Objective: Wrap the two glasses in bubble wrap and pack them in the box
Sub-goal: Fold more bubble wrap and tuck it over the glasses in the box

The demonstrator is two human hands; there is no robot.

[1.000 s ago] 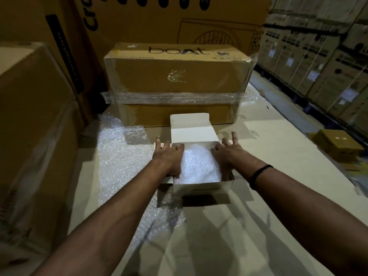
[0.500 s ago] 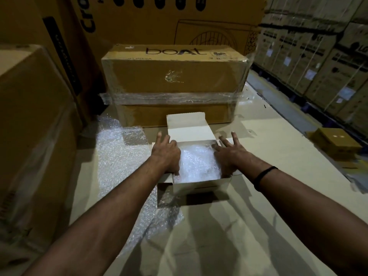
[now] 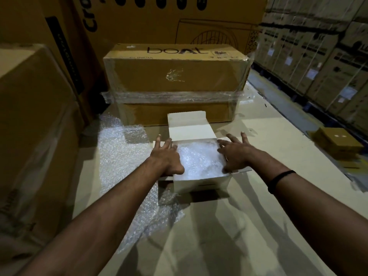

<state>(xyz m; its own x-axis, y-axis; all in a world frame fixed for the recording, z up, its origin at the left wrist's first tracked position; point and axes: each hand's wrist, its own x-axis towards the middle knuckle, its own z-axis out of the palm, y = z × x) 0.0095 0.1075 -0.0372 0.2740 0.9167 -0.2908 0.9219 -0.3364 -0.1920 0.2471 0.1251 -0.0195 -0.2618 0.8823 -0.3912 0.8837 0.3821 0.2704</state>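
Both hands, left hand (image 3: 166,159) and right hand (image 3: 235,154), lie flat astride the box (image 3: 201,181).

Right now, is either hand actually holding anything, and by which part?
Nothing is held. The left hand and right hand lie flat, fingers straight, on the side flaps of the white box.

The box (image 3: 201,182) is smooth matt white card. The bubble wrap (image 3: 199,159) in it is clear, shiny, knobbly plastic, like the sheet (image 3: 119,158) toward the surface's (image 3: 258,220) left edge. The surface looks like pale matt cardboard. The brown carton (image 3: 175,74) is matt cardboard banded with glossy crinkled film (image 3: 171,96).
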